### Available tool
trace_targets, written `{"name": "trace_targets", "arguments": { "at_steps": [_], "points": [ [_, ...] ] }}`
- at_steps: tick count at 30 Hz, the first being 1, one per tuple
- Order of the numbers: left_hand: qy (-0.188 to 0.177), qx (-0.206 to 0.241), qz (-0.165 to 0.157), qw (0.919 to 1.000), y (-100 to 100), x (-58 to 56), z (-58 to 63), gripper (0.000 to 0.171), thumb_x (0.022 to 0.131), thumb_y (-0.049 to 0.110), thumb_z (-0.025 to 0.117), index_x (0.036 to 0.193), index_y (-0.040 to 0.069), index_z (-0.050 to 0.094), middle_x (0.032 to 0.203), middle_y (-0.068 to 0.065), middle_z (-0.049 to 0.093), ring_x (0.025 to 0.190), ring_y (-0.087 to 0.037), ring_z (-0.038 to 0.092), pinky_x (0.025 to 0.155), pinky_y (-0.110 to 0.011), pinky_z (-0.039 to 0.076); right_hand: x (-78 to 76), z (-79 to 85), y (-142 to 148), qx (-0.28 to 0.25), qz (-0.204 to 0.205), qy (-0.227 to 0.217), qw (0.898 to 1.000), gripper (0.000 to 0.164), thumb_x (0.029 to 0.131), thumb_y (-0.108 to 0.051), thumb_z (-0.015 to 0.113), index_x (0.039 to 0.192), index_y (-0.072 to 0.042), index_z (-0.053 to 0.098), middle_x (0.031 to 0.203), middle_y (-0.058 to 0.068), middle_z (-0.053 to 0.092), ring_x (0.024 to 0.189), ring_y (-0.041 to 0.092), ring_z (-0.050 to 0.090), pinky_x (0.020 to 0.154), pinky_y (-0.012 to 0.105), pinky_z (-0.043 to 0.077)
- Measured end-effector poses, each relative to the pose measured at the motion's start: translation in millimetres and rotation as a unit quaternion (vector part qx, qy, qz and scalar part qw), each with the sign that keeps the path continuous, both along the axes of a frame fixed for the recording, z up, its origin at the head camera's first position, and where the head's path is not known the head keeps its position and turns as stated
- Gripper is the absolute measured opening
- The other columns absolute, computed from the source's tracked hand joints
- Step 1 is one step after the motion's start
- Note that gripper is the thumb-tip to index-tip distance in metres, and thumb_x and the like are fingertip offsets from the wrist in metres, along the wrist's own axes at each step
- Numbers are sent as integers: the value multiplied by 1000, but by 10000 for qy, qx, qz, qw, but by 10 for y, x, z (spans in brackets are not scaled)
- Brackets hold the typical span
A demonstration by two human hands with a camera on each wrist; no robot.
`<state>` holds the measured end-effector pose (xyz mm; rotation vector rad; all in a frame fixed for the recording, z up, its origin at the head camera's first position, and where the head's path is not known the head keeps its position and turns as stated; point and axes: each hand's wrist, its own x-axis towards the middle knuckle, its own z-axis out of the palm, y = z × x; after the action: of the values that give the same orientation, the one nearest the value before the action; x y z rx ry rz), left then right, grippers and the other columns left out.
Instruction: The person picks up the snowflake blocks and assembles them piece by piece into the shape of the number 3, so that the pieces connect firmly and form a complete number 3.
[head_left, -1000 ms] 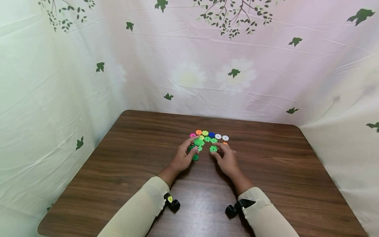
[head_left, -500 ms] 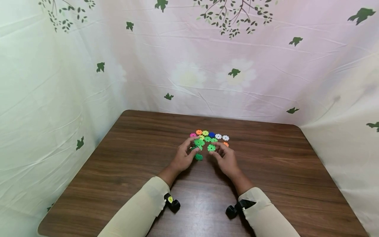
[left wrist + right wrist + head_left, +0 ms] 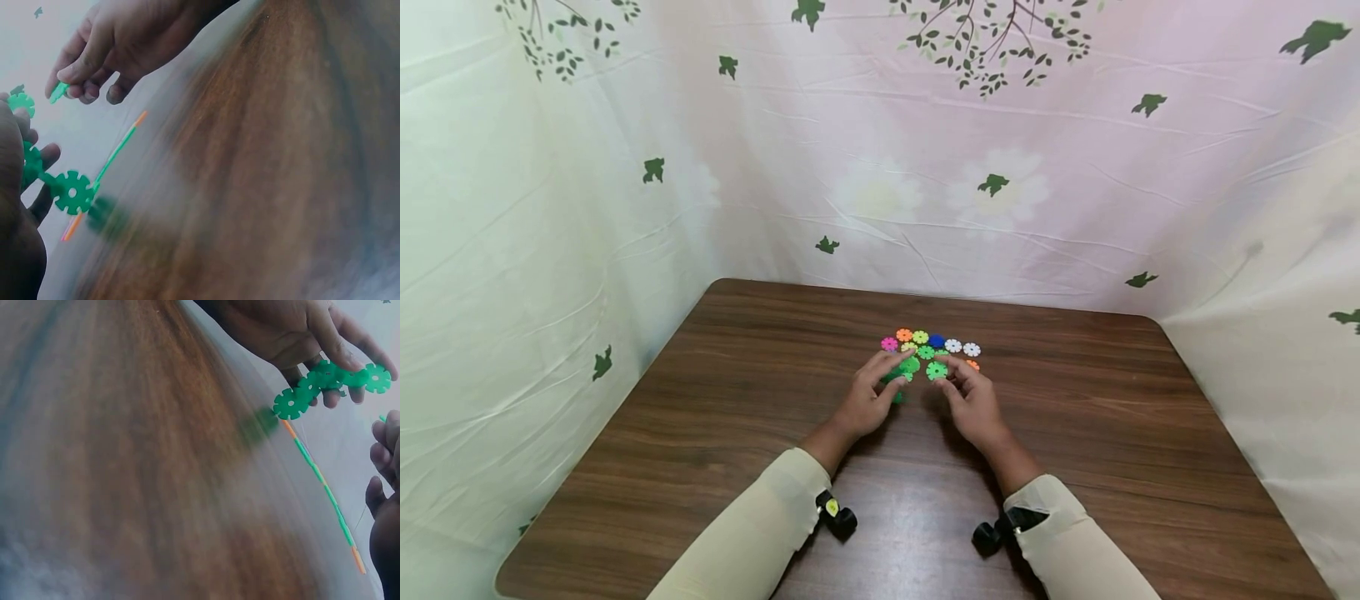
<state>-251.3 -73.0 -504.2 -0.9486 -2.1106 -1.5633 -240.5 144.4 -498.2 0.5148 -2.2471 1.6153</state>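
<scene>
A brown wood-grain table (image 3: 700, 433) spreads beneath the left hand (image 3: 865, 402) and right hand (image 3: 979, 410). Beyond them, from left to right, lie notched pink (image 3: 889, 343), orange (image 3: 904, 335), yellow (image 3: 921, 337), blue (image 3: 936, 341) and two white discs (image 3: 972, 349). Nearer lies a green disc (image 3: 926, 352), with another orange disc (image 3: 973, 365) just past the right fingers.

Fabric-screened booth (image 3: 512, 292), table-sized; home, lab or office can't be told, as everything beyond is hidden by cloth (image 3: 865, 100). Left, far and right sides are closed in. Cloth is creased, printed with birds (image 3: 993, 185), leafy branches (image 3: 1011, 33) and pale flowers (image 3: 878, 197). Brown wood-grain table (image 3: 722, 392) is backed directly by it. A black camera (image 3: 842, 523) is strapped to each sleeve (image 3: 745, 521), so a recording setup is indicated.
</scene>
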Motion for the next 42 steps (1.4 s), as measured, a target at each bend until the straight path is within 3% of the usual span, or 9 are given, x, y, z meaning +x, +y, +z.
{"name": "trace_targets", "arguments": {
  "at_steps": [3,9,12,18,23,29,35,42],
  "points": [
    [105,-45,-1,9999,3,1,-2,43,107,-3,63,149,-6,61,131,-23,68,118,-38,67,104,-39,56,10,24,5,-156,135,-175,9996,36,99,2,75,136,3,72,89,21,69,76,6,57,64,19,47],
    [62,-214,-55,9997,-4,15,19,45,107,-3,62,152,-5,59,137,-23,66,127,-39,66,110,-43,55,28,61,10,-374,378,-522,9972,39,99,0,77,138,4,71,96,22,72,88,5,61,71,19,52],
    [-22,-283,-63,9996,-4,23,31,45,107,-4,62,151,-6,60,138,-23,65,131,-39,65,113,-46,55,40,81,8,-456,496,-763,9948,40,103,-3,74,142,3,69,98,22,70,89,6,60,74,19,53],
    [-29,-267,-84,9996,4,21,39,42,107,-2,62,149,-8,60,140,-22,66,133,-39,65,116,-45,54,43,100,4,-560,725,-1192,9886,42,109,-6,65,151,3,62,112,34,68,93,6,59,79,19,54],
    [67,-220,-79,9997,4,7,25,42,107,-2,63,149,-7,61,140,-22,67,133,-36,66,115,-44,54,42,107,-11,-656,739,-1258,9871,43,110,-3,63,151,6,60,113,34,67,92,6,59,78,20,54],
    [75,-233,-107,9996,-10,-3,14,44,106,-2,65,150,-4,62,141,-21,67,134,-35,65,117,-44,53,47,107,-27,-999,723,-1177,9854,42,106,2,67,147,9,62,112,23,70,97,8,66,84,18,58],
    [196,-212,-198,9994,-6,1,29,45,103,-7,66,148,-7,62,139,-23,68,131,-39,67,113,-46,56,48,114,-37,-903,546,-961,9898,36,103,3,70,137,13,67,106,35,71,93,16,72,80,18,57],
    [-3,-267,-389,9989,-4,4,24,47,104,-2,66,150,-6,61,140,-22,67,121,-37,70,97,-34,59,80,138,-38,-709,435,-929,9922,33,104,2,69,136,13,68,111,42,72,92,15,74,80,16,56]
  ]
}}
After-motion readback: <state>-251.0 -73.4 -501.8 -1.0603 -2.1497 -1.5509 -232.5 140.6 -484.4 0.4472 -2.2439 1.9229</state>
